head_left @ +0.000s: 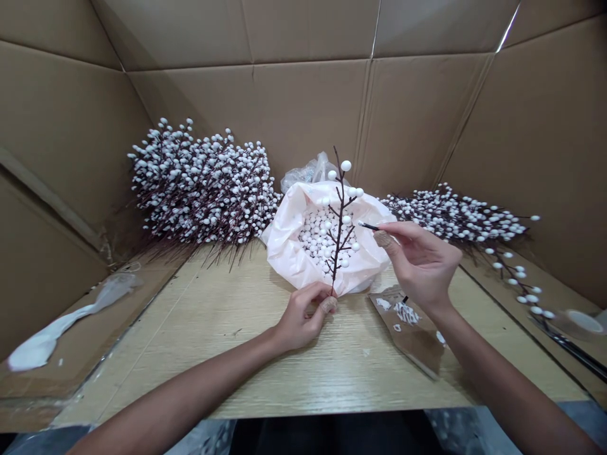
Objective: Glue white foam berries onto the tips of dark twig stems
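Observation:
My left hand (306,316) pinches the lower end of a dark brown branch (338,234), which stands upright with several white balls on its twigs. To its right, my right hand (420,259) is closed on a thin black stick (368,226) with a white tip. That tip points left at the branch, a little apart from its stem. Behind the branch, a pale pink plastic bag (289,253) lies open, with many loose white balls (313,237) inside. Tape-like wrapping covers a fingertip on my right hand and my left thumb.
Berry branches are piled at the back left (203,183) and back right (455,212). A cardboard piece (422,344) with white smears lies beneath my right hand. A tape roll (583,321) sits far right, a white plastic bag (35,351) far left. Cardboard walls (308,95) surround the table.

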The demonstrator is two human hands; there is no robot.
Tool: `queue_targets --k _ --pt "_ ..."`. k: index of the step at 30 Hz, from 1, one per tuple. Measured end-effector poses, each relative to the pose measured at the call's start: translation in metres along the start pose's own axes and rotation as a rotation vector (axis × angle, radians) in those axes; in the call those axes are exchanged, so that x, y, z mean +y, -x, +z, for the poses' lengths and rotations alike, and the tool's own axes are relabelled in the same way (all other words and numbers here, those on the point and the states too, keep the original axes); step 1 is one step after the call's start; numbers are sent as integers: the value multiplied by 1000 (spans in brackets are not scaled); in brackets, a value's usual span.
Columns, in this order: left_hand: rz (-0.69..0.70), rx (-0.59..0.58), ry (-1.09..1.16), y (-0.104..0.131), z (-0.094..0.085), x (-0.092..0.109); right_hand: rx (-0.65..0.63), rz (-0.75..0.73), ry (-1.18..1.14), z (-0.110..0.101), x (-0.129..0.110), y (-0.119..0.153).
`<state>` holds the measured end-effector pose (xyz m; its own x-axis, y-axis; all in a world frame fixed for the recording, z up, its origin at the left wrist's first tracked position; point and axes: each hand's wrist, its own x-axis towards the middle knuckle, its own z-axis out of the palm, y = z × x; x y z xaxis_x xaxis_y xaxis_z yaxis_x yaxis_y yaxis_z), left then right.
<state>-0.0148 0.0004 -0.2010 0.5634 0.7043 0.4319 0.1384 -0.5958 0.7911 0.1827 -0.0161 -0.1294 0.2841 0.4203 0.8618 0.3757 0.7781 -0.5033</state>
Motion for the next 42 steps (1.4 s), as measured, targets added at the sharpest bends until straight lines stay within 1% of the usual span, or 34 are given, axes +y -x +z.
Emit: queue_targets --k 4,9,22,29,35,42 --pt "14 0 -1 0 0 1 -43 -31 -22 0 3 1" --pt "17 -3 -3 -1 0 1 -26 -23 -21 -1 6 2" --pt "12 5 1 -1 -1 1 -32 10 -31 1 5 1" --pt "13 9 5 -1 -1 3 -30 71 -17 -1 3 0" --pt "17 27 11 0 0 3 51 71 24 -2 2 -5" --pt "-13 50 25 -2 1 5 259 -22 38 -9 3 -12"
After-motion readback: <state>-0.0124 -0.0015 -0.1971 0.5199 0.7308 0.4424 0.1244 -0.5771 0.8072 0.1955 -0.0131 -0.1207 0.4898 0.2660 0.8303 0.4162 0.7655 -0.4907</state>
